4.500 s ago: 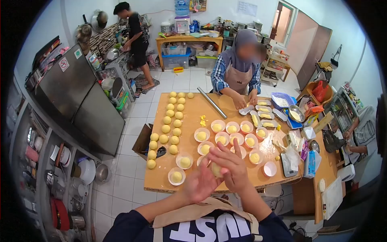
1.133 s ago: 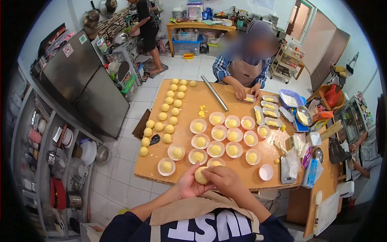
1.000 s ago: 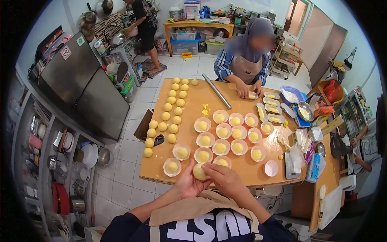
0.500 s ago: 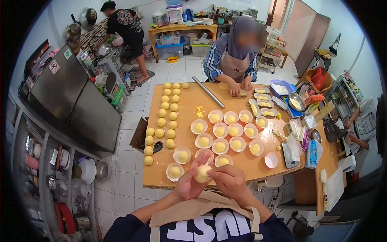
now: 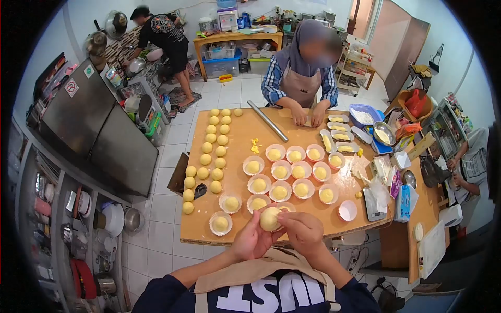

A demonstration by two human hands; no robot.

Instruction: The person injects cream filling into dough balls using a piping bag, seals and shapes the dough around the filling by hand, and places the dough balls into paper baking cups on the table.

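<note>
A smooth pale yellow dough ball rests in my left hand, whose fingers curl round it from the left and below. Pinched fingers of my right hand touch the ball's right side. Just beyond my hands, several white paper cups, such as this one, each hold a dough ball on the wooden table. An empty paper cup stands to the right. Along the table's left side lie rows of bare dough balls. Small yellow pieces lie beyond the cups.
Across the table a co-worker bends over small oval moulds. A metal rolling pin lies near the far edge. On the right are a scale, a blue packet and a metal bowl. Another person stands at the back left.
Earlier my palms were pressed together round the dough; now the ball sits in my left hand with my right fingers at its side. The person at the back has bent over the counter.
</note>
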